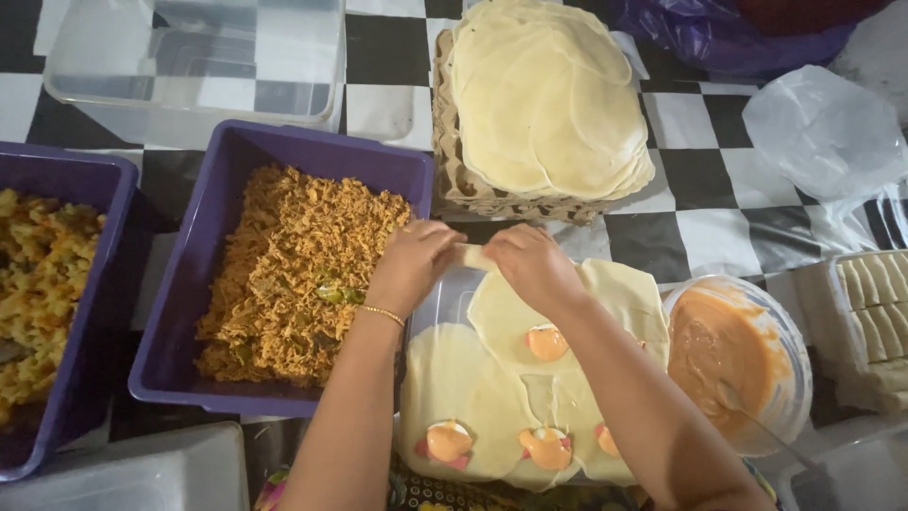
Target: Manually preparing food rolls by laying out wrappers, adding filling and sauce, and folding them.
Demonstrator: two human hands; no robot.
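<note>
Both hands meet near the middle of my view: the left hand (pixel 413 262), a thin gold bracelet (pixel 382 313) on its wrist, and the right hand (pixel 532 265) pinch the two ends of a small pale rolled wrapper (pixel 475 255), fingers closed on it from either side. I see the roll held just above the far edge of a spread of round wrappers (pixel 473 388) laid flat and overlapping, each dotted with an orange dab of sauce (pixel 548 343) toward 6 o'clock of the hands. At 9 o'clock of the hands sits a purple tub (pixel 213 227) of shredded orange-brown filling (pixel 293 274), the left hand just beside its near corner. Farther toward 9 o'clock a second purple tub (pixel 85 189) holds a yellow filling (pixel 38 284). At 12 o'clock a tall stack of plain wrappers (pixel 544 95) rests on a woven tray (pixel 454 180). At 4 o'clock a clear bowl (pixel 794 350) holds orange sauce with a spoon in it. Everything stands on a black-and-white checked tabletop (pixel 700 189).
</note>
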